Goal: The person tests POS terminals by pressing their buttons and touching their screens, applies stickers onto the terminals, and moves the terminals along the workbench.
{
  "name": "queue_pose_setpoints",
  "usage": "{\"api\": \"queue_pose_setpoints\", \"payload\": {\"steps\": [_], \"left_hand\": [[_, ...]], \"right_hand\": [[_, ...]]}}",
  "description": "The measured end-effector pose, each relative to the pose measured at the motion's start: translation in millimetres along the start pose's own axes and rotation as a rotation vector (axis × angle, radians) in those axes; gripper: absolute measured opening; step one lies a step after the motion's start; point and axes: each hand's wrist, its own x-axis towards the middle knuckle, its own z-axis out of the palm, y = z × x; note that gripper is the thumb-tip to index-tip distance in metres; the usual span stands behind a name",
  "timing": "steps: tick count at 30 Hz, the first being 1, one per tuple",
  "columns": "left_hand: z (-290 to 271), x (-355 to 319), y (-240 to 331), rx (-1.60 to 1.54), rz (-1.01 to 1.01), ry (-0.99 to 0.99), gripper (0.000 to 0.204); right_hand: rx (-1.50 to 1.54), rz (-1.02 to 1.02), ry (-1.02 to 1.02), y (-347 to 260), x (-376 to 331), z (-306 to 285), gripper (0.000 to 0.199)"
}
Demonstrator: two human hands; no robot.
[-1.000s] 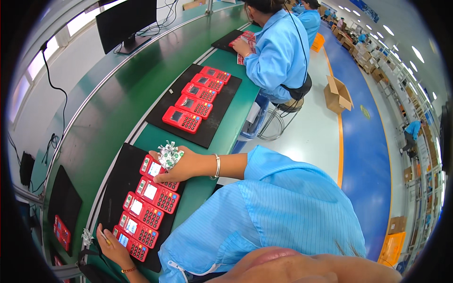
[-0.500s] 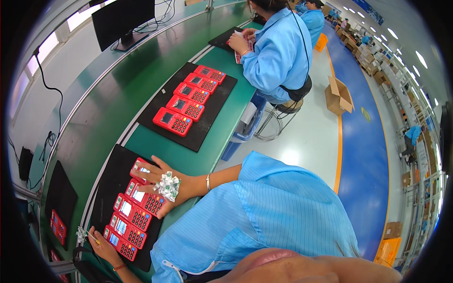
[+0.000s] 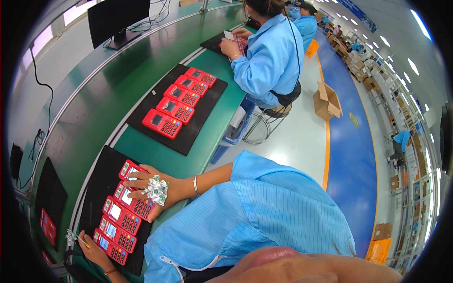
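Several red handheld card payment terminals [image 3: 121,218] lie in a slanting row on a black mat [image 3: 89,202], their screens lit. Over the upper terminals of that row my right hand [image 3: 158,188] lies with its fingers stretched across the screens. A cluster of small white-and-green stickers [image 3: 155,190] covers the back of this hand. At the lower left, beside the nearest terminal, my left hand [image 3: 94,252] pinches a thin stick-like tool [image 3: 84,242] with a yellow part; its exact kind is unclear. Crumpled whitish bits [image 3: 71,237] show just past that tool.
A second black mat [image 3: 198,120] further off bears another row of red terminals [image 3: 162,123] with dark screens. A co-worker [image 3: 269,56] in blue sits beyond, handling a red item. A monitor [image 3: 118,21], a blue bin [image 3: 236,129] and a cardboard box [image 3: 327,101] stand around the green bench [image 3: 141,141].
The whole view has shifted, so the bench sits further left. My right hand's fingers have settled lower over the terminals. My left hand keeps the thin tool beside the row.
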Motion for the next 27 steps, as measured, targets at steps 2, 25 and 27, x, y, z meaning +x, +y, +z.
{"api": "queue_pose_setpoints", "payload": {"steps": [2,25,27], "left_hand": [[-2,2,-10,0.005,0.030,0.016,0.035],[2,0,-2,-0.091,0.109,-0.028,0.030],[7,1,2,-0.096,0.111,-0.022,0.030]], "right_hand": [[-0.012,0.002,0.006,-4,5,-4,0.098],[-0.125,0.010,-0.054,-15,8,-13,0.090],[-0.125,0.027,-0.064,-14,7,-15,0.090]]}}
